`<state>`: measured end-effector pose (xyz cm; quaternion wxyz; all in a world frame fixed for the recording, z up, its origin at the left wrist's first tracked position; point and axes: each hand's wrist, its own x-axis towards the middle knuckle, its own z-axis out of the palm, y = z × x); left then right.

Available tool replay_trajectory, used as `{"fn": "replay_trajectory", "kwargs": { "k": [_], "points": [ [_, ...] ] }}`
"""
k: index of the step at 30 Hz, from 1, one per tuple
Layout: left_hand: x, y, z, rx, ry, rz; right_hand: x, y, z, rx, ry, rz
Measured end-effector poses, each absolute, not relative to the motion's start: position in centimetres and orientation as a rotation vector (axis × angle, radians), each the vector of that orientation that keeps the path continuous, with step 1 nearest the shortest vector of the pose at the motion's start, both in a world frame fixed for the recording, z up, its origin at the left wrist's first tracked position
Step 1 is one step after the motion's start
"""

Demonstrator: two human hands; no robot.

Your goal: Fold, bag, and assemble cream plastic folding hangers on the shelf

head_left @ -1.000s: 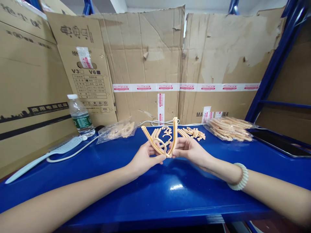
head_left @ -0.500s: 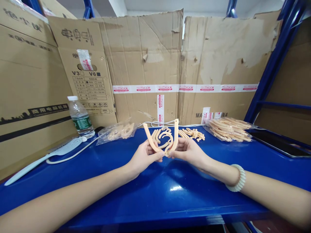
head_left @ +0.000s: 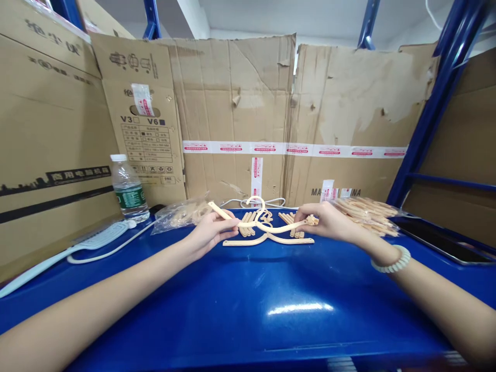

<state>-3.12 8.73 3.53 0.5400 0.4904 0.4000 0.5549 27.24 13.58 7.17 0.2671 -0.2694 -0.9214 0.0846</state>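
While the left hand [head_left: 209, 232] pinches one arm tip of the peach folding hanger [head_left: 263, 227] and the right hand [head_left: 323, 221] pinches the other, it hangs spread open just above the blue shelf [head_left: 248, 299]; unfolding looks finished, so setting it down flat seems next.

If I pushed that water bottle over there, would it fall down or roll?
The water bottle stands tall and narrow, so a push up near its cap would probably tip it. Its round sides suggest it would then roll on the smooth, shiny blue table. It looks like thin clear plastic, so it is likely light and would dent, not break.
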Motion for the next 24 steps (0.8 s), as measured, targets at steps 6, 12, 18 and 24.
{"fn": "replay_trajectory", "kwargs": {
  "k": [6, 12, 18, 24],
  "points": [
    [-5.6, 10.2, 4.5, 1.383, 1.039, 1.115, 28.0, 14.2, 7.4, -0.798, -2.621, 0.059],
    [-6.5, 10.5, 4.4, 2.142, 1.243, 0.721, 28.2, 14.5, 7.3, -0.907, -2.781, 0.242],
    [-6.3, 10.3, 3.9, 2.616, 1.230, 0.596, 28.0, 14.5, 6.8, -0.979, -2.833, 0.322],
    [-5.9, 10.3, 3.4, 2.812, 1.125, 0.564, 28.1, 14.8, 6.3, -1.005, -2.879, 0.323]
  ]
}}
